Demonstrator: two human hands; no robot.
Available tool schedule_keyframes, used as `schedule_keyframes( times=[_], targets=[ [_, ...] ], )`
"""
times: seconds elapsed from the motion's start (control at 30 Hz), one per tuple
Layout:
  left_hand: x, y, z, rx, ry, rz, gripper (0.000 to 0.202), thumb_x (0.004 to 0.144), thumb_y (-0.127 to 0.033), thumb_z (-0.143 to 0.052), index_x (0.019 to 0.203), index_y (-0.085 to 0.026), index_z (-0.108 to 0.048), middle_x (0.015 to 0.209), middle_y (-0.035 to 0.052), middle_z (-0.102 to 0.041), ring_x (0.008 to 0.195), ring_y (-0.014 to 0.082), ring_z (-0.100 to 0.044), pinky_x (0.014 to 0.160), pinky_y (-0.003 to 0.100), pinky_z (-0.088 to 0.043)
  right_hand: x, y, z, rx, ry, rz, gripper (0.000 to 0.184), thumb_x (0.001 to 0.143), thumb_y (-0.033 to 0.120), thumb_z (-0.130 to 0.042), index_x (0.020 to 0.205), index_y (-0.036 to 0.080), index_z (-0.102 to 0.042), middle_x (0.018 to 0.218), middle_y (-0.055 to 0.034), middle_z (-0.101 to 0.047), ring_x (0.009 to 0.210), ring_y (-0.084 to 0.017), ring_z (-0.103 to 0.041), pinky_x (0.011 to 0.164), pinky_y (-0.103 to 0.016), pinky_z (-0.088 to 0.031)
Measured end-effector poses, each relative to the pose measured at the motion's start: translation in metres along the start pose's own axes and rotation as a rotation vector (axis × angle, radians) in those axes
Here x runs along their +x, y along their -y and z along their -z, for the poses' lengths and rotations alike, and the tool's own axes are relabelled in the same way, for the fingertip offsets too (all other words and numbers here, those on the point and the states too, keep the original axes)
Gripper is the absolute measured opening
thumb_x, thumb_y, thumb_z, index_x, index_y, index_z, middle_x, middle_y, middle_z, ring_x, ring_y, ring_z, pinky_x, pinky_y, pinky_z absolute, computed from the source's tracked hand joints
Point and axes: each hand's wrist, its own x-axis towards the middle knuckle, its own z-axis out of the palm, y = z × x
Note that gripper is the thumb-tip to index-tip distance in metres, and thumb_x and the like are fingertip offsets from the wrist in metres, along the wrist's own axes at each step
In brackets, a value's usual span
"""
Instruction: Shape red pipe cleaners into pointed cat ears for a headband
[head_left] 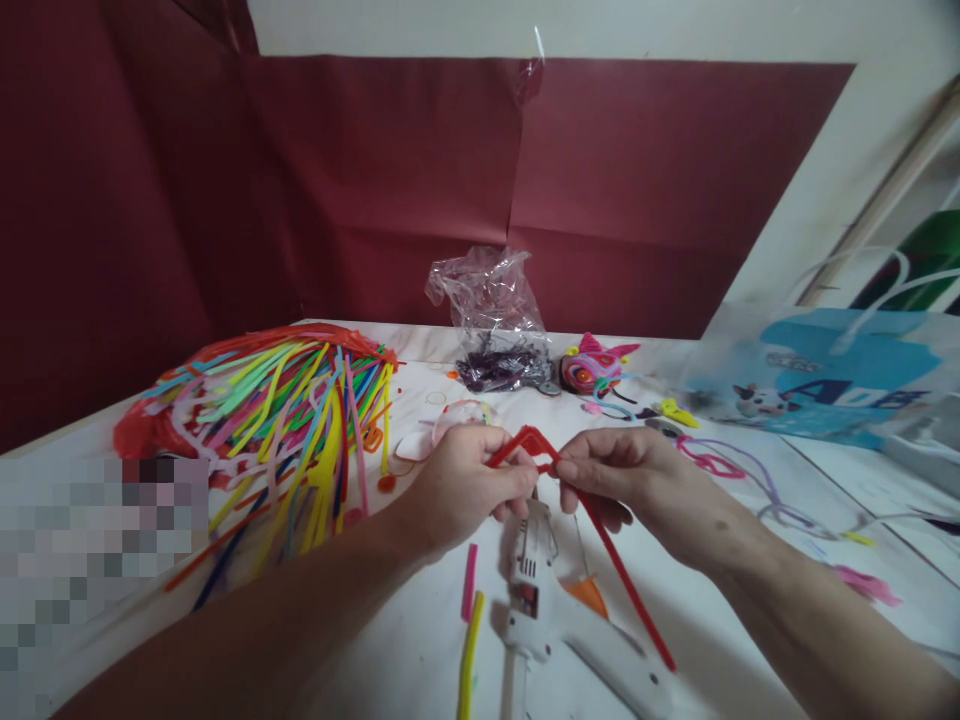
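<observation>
Both hands pinch one red pipe cleaner (622, 575) above the white table (750, 640). My left hand (465, 485) grips its bent upper end, which forms a small peak between the hands. My right hand (630, 480) pinches it just right of that peak, and the long tail runs down to the right. A white glue gun (547, 600) lies on the table directly under the hands.
A big heap of coloured pipe cleaners (292, 420) lies at left. Behind the hands are a clear plastic bag (495, 320) of dark bits and a pink craft figure (592, 368). A blue printed bag (825, 385) stands at right. Short pink and yellow pieces (471, 620) lie near the glue gun.
</observation>
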Motion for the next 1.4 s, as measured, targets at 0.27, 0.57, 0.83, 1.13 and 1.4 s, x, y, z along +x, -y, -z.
schedule_keyframes(
  times=[0.27,0.57,0.83,1.13,1.4],
  targets=[
    [-0.003,0.002,-0.003,-0.041,0.018,-0.001,0.004,0.064,-0.015,-0.055,0.061,-0.013,-0.054,0.05,-0.0024,-0.054,0.044,0.0064,-0.047,0.043,0.018,-0.035,-0.001,-0.002,0.0,0.206,0.023,-0.021,0.016,0.07,0.029,-0.066,0.072,0.014,-0.06,0.05,0.0001,-0.061,0.034,-0.005,-0.041,0.033,-0.018,-0.023],
    [-0.002,0.006,-0.007,-0.079,-0.038,-0.008,0.01,0.064,-0.018,-0.06,0.057,-0.011,-0.056,0.052,-0.0049,-0.046,0.049,0.0046,-0.037,0.048,0.019,-0.029,0.0,-0.001,-0.002,0.286,0.077,-0.035,0.011,0.071,0.021,-0.065,0.076,0.013,-0.06,0.051,-0.0006,-0.063,0.034,-0.004,-0.041,0.033,-0.015,-0.025],
    [-0.004,0.006,-0.011,-0.21,-0.031,0.045,0.01,0.06,-0.015,-0.062,0.056,-0.01,-0.055,0.052,-0.0028,-0.049,0.051,0.0059,-0.041,0.053,0.02,-0.032,0.001,-0.003,-0.001,0.3,0.083,-0.041,0.008,0.071,0.019,-0.065,0.075,0.014,-0.061,0.051,-0.0008,-0.064,0.033,-0.004,-0.042,0.032,-0.014,-0.026],
    [-0.003,0.01,-0.011,-0.238,0.004,0.019,0.011,0.061,-0.018,-0.062,0.058,-0.01,-0.055,0.059,0.0015,-0.056,0.057,0.0081,-0.045,0.058,0.022,-0.035,0.0,-0.001,-0.001,0.306,0.074,-0.045,0.011,0.069,0.022,-0.067,0.071,0.013,-0.062,0.05,-0.0013,-0.064,0.032,-0.004,-0.041,0.032,-0.015,-0.028],
    [-0.005,0.011,-0.012,-0.294,0.013,0.009,0.01,0.062,-0.016,-0.062,0.056,-0.011,-0.055,0.054,-0.0004,-0.056,0.052,0.0064,-0.043,0.053,0.02,-0.034,0.001,-0.003,0.0,0.298,0.101,-0.057,0.012,0.071,0.023,-0.067,0.069,0.013,-0.062,0.051,-0.0016,-0.065,0.032,-0.003,-0.041,0.032,-0.014,-0.028]
  ],
)
